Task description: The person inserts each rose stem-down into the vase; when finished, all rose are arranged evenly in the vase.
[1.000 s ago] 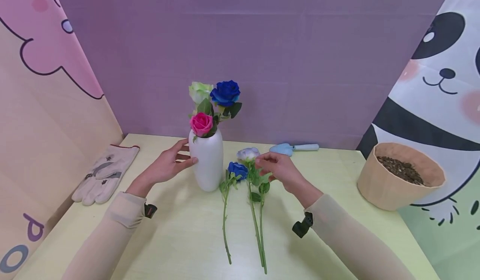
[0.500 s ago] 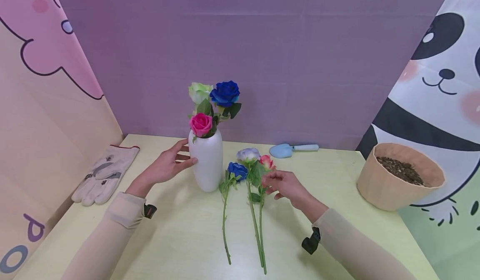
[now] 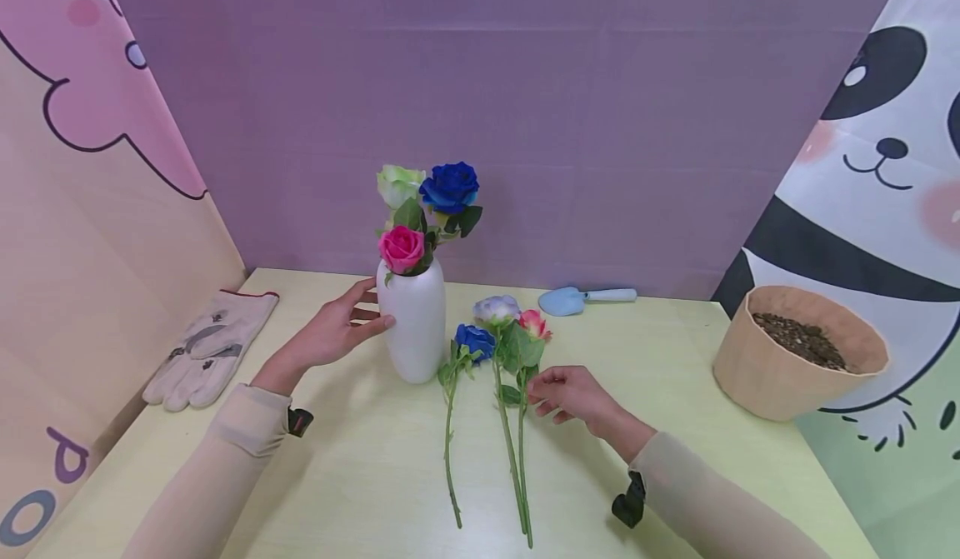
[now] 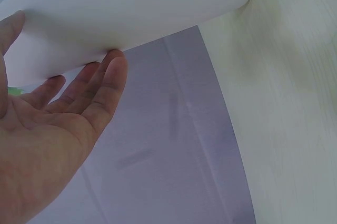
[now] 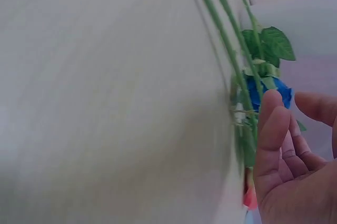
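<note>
Desk [image 3: 360, 492]: white vase [image 3: 412, 321] mid-desk toward the back edge, left hand [image 3: 330, 334] flat on its side, fingers straight, not clenched. Three loose stems beside it, long axes running front-to-back, heads toward the back. Right hand [image 3: 573, 392] sits just right of the pink-red rose [image 3: 533, 323] stem, fingers loosely curled at it; grasp or mere touch, can't tell. Versus earlier: right hand slid down from the heads toward the front edge.
</note>
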`<state>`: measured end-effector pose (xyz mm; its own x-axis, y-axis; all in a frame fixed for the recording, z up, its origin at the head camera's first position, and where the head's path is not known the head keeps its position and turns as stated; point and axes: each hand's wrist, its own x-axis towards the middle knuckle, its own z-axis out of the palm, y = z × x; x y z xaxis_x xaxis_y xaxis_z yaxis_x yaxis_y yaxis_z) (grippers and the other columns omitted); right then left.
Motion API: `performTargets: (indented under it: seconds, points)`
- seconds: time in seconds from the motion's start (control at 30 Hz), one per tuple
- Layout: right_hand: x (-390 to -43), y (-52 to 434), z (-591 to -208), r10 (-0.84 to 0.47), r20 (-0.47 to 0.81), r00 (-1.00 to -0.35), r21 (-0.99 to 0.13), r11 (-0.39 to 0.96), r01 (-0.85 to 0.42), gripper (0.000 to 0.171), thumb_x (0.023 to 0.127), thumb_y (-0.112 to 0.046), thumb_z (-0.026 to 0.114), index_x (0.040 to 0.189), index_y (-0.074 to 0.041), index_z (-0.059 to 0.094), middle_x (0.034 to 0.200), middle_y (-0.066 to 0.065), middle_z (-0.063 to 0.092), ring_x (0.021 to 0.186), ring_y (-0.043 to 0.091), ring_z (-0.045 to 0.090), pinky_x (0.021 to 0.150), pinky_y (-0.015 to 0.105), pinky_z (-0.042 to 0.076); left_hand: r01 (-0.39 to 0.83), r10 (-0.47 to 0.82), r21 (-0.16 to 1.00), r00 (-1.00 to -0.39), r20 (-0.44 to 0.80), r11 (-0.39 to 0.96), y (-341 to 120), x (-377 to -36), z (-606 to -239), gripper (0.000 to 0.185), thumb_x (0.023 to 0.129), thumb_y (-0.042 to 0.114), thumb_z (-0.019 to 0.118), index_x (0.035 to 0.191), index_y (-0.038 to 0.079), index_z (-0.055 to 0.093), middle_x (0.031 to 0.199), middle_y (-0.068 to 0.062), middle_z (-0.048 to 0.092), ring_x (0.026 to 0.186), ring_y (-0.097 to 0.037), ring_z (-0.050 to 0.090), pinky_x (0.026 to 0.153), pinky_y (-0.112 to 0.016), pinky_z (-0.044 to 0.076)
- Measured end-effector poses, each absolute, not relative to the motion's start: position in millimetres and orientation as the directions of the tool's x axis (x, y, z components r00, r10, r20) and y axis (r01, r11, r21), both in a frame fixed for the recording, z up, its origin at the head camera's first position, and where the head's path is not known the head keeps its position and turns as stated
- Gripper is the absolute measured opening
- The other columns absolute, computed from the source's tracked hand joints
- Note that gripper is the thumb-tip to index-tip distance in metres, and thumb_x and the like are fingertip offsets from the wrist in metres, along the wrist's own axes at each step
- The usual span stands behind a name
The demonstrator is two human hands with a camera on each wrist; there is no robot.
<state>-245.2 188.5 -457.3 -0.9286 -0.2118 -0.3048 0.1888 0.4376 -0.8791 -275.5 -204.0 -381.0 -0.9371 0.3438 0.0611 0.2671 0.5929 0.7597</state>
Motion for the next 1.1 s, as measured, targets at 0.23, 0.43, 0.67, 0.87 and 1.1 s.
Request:
performTargets:
  seconds: [0.23, 0.43, 0.67, 0.87, 1.1]
  points:
    - [-240.0, 184.2, -468.0, -0.207, -0.308, -0.929, -0.856, 0.487, 0.176, 0.021, 0.095, -0.021, 0.066, 0.104, -0.002, 0.071, 0.088, 0.005, 0.075, 0.070, 0.014, 0.071, 0.059, 0.028, 0.055, 0.274, 0.348, 0.759, -0.935, 0.067, 0.590, -204.0, -274.6, -380.2, 0.082, 0.095, 0.050, 0.063, 0.158, 0.016, 0.022, 0.148, -0.016, 0.048, 0.130, -0.038, 0.056, 0.102, -0.052, 0.053]
    - [-237.5, 180.5, -473.0, -0.212, -0.308, -0.928, -0.842, 0.514, 0.162, 0.021, 0.095, -0.018, 0.067, 0.103, 0.000, 0.073, 0.083, 0.004, 0.075, 0.067, 0.013, 0.071, 0.058, 0.029, 0.057, 0.273, 0.346, 0.758, -0.936, 0.067, 0.592, -204.6, -275.5, -381.7, 0.083, 0.095, 0.051, 0.063, 0.158, 0.016, 0.021, 0.148, -0.016, 0.048, 0.130, -0.039, 0.056, 0.101, -0.052, 0.053]
    - [-240.2, 172.8, -476.6, -0.151, -0.317, -0.936, -0.814, 0.550, 0.187, 0.014, 0.092, -0.017, 0.070, 0.094, -0.003, 0.074, 0.077, 0.005, 0.073, 0.063, 0.014, 0.069, 0.057, 0.031, 0.059, 0.263, 0.345, 0.766, -0.937, 0.057, 0.587, -204.6, -275.2, -381.2, 0.084, 0.095, 0.052, 0.063, 0.158, 0.017, 0.021, 0.148, -0.016, 0.048, 0.131, -0.038, 0.056, 0.101, -0.052, 0.053]
    - [-244.9, 167.1, -480.8, -0.118, -0.309, -0.944, -0.799, 0.570, 0.190, 0.015, 0.091, -0.020, 0.073, 0.087, -0.006, 0.075, 0.073, 0.005, 0.071, 0.060, 0.013, 0.068, 0.055, 0.029, 0.058, 0.265, 0.346, 0.767, -0.936, 0.059, 0.584, -205.0, -275.3, -381.3, 0.082, 0.095, 0.050, 0.063, 0.158, 0.018, 0.021, 0.148, -0.016, 0.048, 0.131, -0.038, 0.056, 0.102, -0.054, 0.052]
    - [-246.2, 167.6, -477.3, -0.105, -0.325, -0.940, -0.800, 0.561, 0.214, 0.014, 0.091, -0.017, 0.071, 0.088, -0.004, 0.075, 0.072, 0.006, 0.071, 0.060, 0.013, 0.068, 0.056, 0.030, 0.059, 0.270, 0.349, 0.764, -0.935, 0.063, 0.586, -205.1, -275.0, -381.1, 0.083, 0.095, 0.051, 0.063, 0.158, 0.018, 0.021, 0.148, -0.016, 0.048, 0.130, -0.039, 0.056, 0.101, -0.053, 0.053]
